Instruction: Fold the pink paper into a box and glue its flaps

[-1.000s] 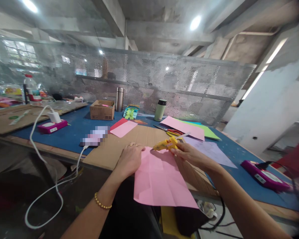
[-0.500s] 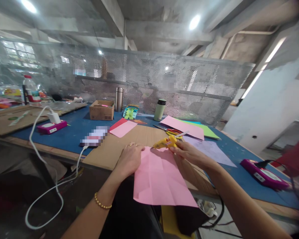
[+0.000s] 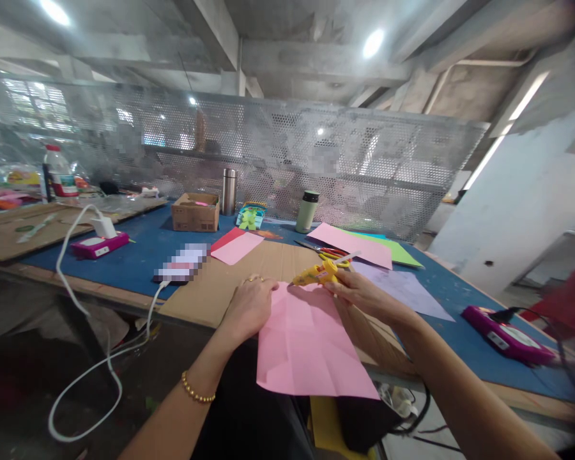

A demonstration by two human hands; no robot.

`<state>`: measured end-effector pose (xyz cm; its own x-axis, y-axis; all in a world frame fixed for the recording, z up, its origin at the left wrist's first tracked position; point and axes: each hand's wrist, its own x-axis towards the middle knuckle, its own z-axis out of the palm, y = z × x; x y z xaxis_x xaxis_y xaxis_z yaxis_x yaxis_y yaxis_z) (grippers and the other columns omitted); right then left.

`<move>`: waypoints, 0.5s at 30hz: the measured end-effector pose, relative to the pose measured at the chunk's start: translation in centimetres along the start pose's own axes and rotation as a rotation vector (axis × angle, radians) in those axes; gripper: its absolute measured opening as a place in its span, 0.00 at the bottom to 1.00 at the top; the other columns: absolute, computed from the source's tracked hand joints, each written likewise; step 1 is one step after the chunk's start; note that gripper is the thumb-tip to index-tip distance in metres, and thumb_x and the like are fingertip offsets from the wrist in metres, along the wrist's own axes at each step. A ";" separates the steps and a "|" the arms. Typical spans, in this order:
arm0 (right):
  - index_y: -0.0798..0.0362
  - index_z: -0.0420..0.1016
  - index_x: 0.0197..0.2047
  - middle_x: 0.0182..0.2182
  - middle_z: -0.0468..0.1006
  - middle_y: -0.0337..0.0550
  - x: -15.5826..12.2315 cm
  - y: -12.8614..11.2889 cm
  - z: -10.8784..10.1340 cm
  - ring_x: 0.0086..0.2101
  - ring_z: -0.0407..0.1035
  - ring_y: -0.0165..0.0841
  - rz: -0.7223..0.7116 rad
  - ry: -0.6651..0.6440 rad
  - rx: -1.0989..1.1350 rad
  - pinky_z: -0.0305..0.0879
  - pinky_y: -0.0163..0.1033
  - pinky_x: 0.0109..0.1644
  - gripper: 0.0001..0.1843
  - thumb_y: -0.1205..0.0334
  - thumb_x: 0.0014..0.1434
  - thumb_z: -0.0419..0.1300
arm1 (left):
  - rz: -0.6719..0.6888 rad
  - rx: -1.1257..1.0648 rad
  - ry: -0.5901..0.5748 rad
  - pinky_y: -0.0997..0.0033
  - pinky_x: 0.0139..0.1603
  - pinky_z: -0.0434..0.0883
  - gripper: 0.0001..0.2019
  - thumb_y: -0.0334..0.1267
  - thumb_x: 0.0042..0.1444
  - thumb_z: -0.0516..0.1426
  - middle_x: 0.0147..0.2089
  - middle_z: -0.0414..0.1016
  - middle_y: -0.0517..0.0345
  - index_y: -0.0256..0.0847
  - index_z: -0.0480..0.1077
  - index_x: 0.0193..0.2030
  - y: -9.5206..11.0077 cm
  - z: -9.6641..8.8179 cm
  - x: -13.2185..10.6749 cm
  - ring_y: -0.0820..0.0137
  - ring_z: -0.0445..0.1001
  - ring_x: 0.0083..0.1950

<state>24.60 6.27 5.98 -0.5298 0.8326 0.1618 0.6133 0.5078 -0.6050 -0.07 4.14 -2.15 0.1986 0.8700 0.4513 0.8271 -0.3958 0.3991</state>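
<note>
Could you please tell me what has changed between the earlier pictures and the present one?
The right hand has moved the yellow glue gun slightly leftward along the far edge of the creased pink sheet, toward the left hand. Nothing was visibly taken hold of or let go. The left hand stayed at the sheet's far left corner.

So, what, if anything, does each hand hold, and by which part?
The right hand holds the yellow glue gun by its rear; the left hand touches the pink paper at its upper left corner, grip unclear.
</note>
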 end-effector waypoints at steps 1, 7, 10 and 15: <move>0.52 0.75 0.44 0.37 0.75 0.46 0.0 0.0 0.0 0.35 0.66 0.37 -0.005 0.006 0.002 0.64 0.40 0.39 0.24 0.42 0.62 0.52 | -0.001 0.001 0.002 0.64 0.55 0.66 0.19 0.29 0.63 0.45 0.49 0.78 0.52 0.41 0.75 0.50 0.0 0.0 0.0 0.64 0.71 0.53; 0.51 0.76 0.50 0.39 0.77 0.47 -0.2 -0.1 0.0 0.40 0.69 0.42 -0.013 -0.013 0.014 0.64 0.42 0.43 0.27 0.40 0.61 0.53 | -0.011 0.013 -0.016 0.63 0.55 0.66 0.19 0.28 0.63 0.45 0.49 0.79 0.52 0.40 0.75 0.50 0.1 -0.1 0.1 0.63 0.71 0.53; 0.51 0.77 0.48 0.36 0.77 0.46 -0.3 -0.3 -0.1 0.38 0.69 0.41 0.001 -0.005 0.020 0.65 0.42 0.41 0.26 0.40 0.60 0.54 | -0.013 0.003 -0.005 0.63 0.55 0.65 0.19 0.28 0.62 0.45 0.50 0.78 0.52 0.41 0.75 0.49 0.2 0.0 0.0 0.63 0.71 0.53; 0.52 0.76 0.49 0.39 0.77 0.47 0.0 0.2 -0.1 0.39 0.69 0.42 -0.008 0.001 0.023 0.65 0.43 0.43 0.25 0.42 0.62 0.52 | -0.014 -0.008 -0.004 0.63 0.54 0.66 0.19 0.28 0.63 0.45 0.50 0.78 0.52 0.40 0.75 0.50 0.1 0.0 -0.1 0.63 0.71 0.52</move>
<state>24.80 6.37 5.94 -0.5342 0.8285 0.1679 0.5953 0.5097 -0.6212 -0.01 3.99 -2.16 0.1888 0.8768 0.4422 0.8259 -0.3854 0.4116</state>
